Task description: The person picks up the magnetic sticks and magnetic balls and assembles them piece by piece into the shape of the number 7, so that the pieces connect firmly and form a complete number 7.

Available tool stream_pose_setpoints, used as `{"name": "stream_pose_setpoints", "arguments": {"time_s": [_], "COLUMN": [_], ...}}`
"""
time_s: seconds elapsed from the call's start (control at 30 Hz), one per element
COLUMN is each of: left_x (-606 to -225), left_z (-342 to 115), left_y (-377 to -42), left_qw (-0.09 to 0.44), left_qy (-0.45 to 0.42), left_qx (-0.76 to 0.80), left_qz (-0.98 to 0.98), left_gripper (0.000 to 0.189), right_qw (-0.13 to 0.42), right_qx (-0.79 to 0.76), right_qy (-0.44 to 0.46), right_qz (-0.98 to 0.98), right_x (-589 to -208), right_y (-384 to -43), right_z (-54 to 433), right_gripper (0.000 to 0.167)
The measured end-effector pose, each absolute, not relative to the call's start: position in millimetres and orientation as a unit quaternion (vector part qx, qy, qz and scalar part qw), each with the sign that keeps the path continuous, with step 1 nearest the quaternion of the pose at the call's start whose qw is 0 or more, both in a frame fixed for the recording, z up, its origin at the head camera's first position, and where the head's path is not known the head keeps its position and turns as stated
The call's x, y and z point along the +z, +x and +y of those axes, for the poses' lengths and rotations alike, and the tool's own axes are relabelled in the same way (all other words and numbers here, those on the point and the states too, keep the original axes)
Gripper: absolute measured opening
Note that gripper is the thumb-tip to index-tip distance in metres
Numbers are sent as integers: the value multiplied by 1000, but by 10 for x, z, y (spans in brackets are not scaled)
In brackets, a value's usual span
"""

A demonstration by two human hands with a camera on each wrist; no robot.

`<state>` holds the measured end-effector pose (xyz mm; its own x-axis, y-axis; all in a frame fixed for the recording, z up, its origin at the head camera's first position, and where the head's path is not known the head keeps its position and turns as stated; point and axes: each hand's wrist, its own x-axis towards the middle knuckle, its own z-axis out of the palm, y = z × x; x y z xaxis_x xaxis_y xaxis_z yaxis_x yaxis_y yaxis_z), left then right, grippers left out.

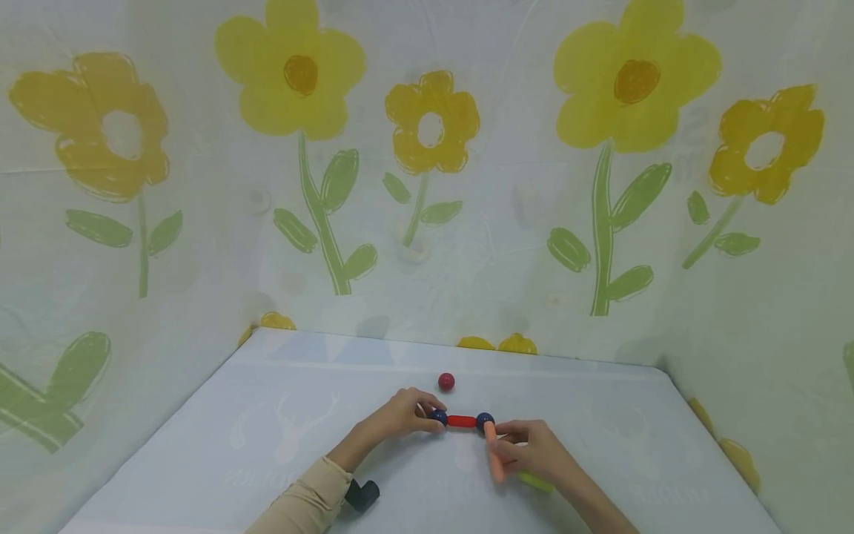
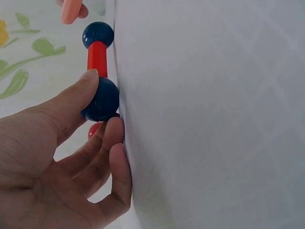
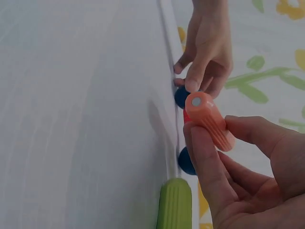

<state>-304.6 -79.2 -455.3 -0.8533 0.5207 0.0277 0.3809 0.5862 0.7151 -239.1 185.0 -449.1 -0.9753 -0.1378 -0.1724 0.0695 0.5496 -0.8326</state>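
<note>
My left hand [image 1: 405,413] pinches a dark blue ball [image 2: 102,100] between thumb and fingers. From that ball a red rod [image 1: 462,421] runs right to a second blue ball [image 1: 485,423]. An orange rod [image 1: 494,454] with a grey disc in its end is pinched by my right hand [image 1: 534,447]. In the head view its far end overlaps the second blue ball, while the left wrist view has the orange rod [image 2: 71,10] apart from that ball [image 2: 98,35]. A yellow-green rod [image 3: 175,204] lies beside my right hand.
A loose red ball [image 1: 446,382] sits on the white table [image 1: 320,386] beyond the hands. Near my left sleeve lies a dark, angular object [image 1: 363,496], partly hidden by the sleeve. Curtains [image 1: 467,245] printed with yellow flowers enclose the table at the back and sides.
</note>
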Motion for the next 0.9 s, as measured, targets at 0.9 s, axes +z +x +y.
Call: {"name": "stream_pose_setpoints", "arguments": {"time_s": [0.9], "left_x": [-4634], "left_z": [-803], "left_y": [-3119], "left_qw": [93], "left_qy": [250], "left_qx": [374], "left_qz": [888], "left_gripper": [31], "right_qw": [194], "right_qx": [-533], "right_qy": [0], "right_qz": [824], "right_x": [-4642], "right_y": [-2369], "right_z": [1601], "right_gripper": [64]}}
